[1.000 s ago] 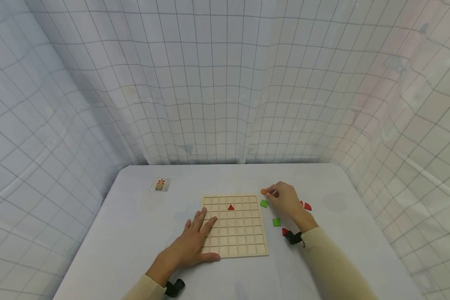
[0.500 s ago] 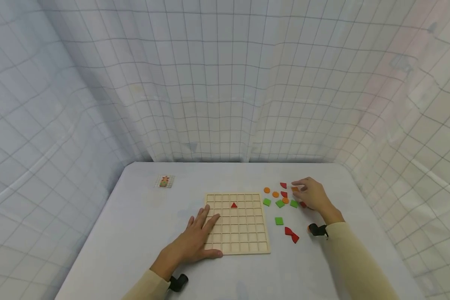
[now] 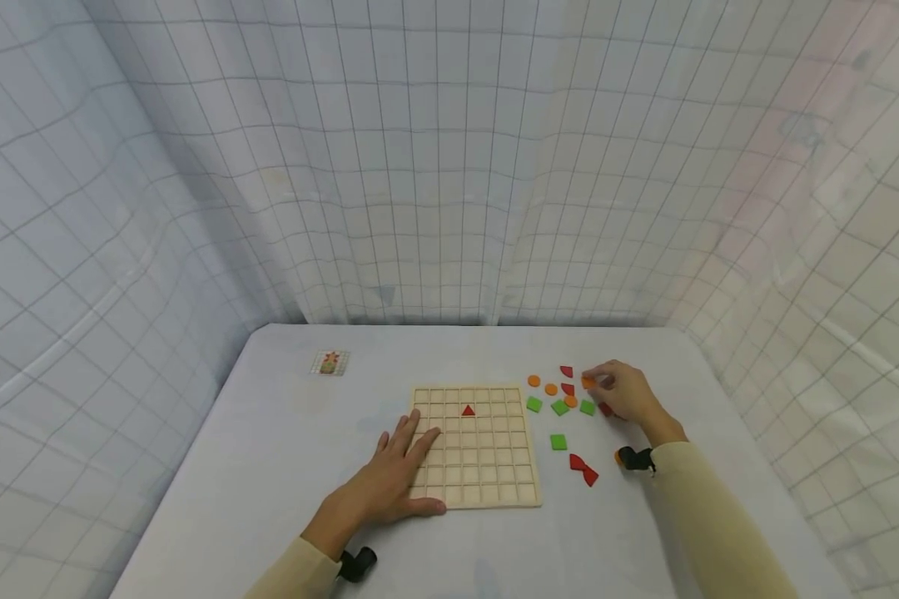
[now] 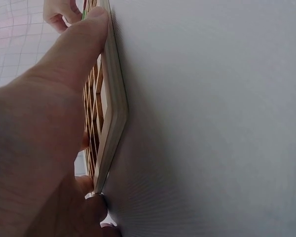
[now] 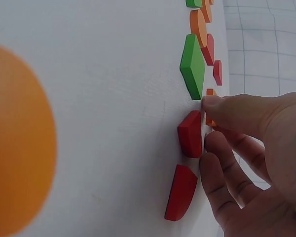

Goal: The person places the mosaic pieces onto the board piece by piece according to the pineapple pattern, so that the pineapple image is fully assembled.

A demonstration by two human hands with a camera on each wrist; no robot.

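My left hand [image 3: 385,489] lies with spread fingers across the left edge of a pale wooden grid board [image 3: 493,466], its thumb along the front edge. A red triangle [image 3: 468,411] sits in one upper cell of that board. To the right, my right hand [image 3: 628,395] pinches an orange piece [image 3: 588,382] between thumb and index finger, low over the table. In the right wrist view the thumb covers the middle of this orange piece [image 5: 210,121]. Close by the fingers lie a green square [image 5: 193,68] and two red pieces with a curved side, one being this red piece [image 5: 181,192].
Several loose flat pieces are scattered right of the board: orange discs [image 3: 534,381], green squares [image 3: 558,443] and red curved pieces [image 3: 583,469]. A small gridded picture card [image 3: 330,363] lies at the back left. White checked curtains [image 3: 449,166] enclose the table.
My right hand has moved right, away from the board's upper right corner, to the orange piece among the loose pieces and gripped it. My left hand has stayed on the board.
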